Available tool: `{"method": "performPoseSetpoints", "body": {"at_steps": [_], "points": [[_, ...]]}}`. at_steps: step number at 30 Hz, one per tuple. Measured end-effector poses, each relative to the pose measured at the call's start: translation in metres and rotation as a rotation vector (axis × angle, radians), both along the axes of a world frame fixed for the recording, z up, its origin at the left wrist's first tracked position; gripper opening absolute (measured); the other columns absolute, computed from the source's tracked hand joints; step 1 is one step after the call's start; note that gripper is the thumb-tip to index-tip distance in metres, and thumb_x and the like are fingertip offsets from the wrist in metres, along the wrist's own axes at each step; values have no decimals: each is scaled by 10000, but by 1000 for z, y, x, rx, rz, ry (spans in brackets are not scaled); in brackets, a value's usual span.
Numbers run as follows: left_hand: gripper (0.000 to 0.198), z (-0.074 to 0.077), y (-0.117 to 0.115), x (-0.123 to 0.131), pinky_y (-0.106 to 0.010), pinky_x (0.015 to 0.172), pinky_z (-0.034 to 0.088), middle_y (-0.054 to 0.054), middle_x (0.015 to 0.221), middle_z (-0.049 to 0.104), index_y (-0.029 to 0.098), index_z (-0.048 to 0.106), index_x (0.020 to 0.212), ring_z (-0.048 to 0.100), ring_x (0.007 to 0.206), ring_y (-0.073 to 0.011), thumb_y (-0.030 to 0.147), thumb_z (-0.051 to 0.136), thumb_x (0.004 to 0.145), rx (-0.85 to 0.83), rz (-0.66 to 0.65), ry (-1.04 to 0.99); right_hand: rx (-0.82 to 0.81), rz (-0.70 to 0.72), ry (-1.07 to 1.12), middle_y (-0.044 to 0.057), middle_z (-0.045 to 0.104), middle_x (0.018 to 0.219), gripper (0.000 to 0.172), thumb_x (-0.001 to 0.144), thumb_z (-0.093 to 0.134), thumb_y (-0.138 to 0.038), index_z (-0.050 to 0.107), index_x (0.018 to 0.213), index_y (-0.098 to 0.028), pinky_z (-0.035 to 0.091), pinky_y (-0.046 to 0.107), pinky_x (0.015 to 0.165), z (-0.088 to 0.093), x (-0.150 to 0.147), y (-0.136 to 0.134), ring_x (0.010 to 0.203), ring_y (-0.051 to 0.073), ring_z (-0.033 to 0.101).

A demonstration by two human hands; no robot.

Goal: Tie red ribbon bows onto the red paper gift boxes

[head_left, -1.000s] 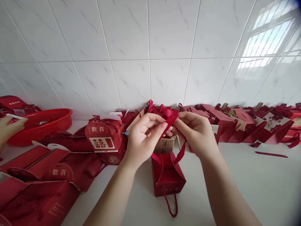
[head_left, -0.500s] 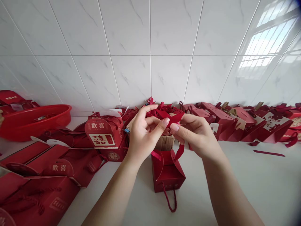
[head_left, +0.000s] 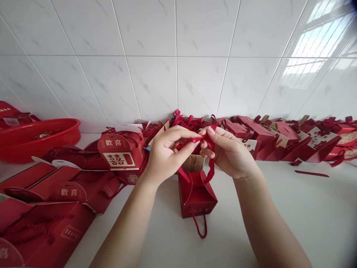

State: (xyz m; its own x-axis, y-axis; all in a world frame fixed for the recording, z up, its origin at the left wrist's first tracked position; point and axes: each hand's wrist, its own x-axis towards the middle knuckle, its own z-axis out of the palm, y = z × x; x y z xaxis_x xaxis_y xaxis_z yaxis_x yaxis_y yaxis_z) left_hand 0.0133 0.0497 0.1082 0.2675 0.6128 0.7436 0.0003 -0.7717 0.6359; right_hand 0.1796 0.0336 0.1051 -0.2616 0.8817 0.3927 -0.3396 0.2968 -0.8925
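A red ribbon [head_left: 211, 169] runs up from both sides of a small red gift box [head_left: 199, 201] on the white counter. My left hand [head_left: 167, 152] pinches the ribbon between thumb and index finger. Close against it, my right hand [head_left: 227, 152] grips another part of the ribbon with thumb and fingers. Where the strands cross between the fingertips is partly hidden. The gift box stands below the hands, its curved top flaps folded inward and a twisted cord handle [head_left: 202, 235] hanging over its front.
Behind the hands, a cardboard carton [head_left: 192, 162] holds a heap of red ribbons [head_left: 192, 122]. Several red boxes [head_left: 122, 149] and flattened ones crowd the left, near a red plastic basin [head_left: 64, 130]. More boxes [head_left: 267, 145] line the tiled wall at right; a loose ribbon strip [head_left: 311, 173] lies before them.
The ribbon was spread flat across the fingertips; now it is bunched and pinched tighter. My left index finger has come down onto the thumb. The view has shifted slightly.
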Motion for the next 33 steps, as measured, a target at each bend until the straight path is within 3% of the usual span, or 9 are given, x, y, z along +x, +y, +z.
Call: {"method": "performPoseSetpoints", "body": {"at_steps": [5,9,14,19,28,33], "points": [[192,6,-1,-8,-255,705,556,-56,928,686,182,642,989,656,839,-160,190,632,797,-214,-58,65,147,-65,-185,14,598,718,248,879,574,-414,637,827,-179,426,230,524,0,12,-3,553,85,491],[134,8,-1,-11,-264,641,521,-37,791,672,175,647,833,623,713,-152,285,571,836,-268,16,191,310,-161,-480,38,608,714,263,899,550,-386,649,816,-158,443,246,561,6,18,-15,618,118,537],[262,9,0,-11,-294,708,493,-16,742,645,183,611,656,606,775,-179,330,506,847,-308,1,283,537,-424,-745,44,630,740,223,910,530,-300,666,804,-158,417,240,589,11,16,-23,657,122,537],[299,8,3,-12,-326,864,478,-37,867,689,183,686,768,614,916,-202,140,393,806,-312,-171,273,611,-477,-788,43,633,757,206,910,518,-249,678,811,-163,421,246,607,10,13,-21,665,124,534],[290,10,-2,-10,-314,858,497,-22,908,709,204,727,859,631,919,-192,127,449,829,-249,-84,323,619,-474,-785,43,640,766,200,908,513,-222,691,834,-167,438,250,628,10,13,-20,691,129,551],[331,10,0,-11,-336,845,518,-34,843,715,190,738,868,648,873,-197,115,419,822,-283,-123,316,621,-469,-775,42,640,755,211,906,512,-228,694,818,-165,442,250,625,9,13,-19,692,129,554]]}}
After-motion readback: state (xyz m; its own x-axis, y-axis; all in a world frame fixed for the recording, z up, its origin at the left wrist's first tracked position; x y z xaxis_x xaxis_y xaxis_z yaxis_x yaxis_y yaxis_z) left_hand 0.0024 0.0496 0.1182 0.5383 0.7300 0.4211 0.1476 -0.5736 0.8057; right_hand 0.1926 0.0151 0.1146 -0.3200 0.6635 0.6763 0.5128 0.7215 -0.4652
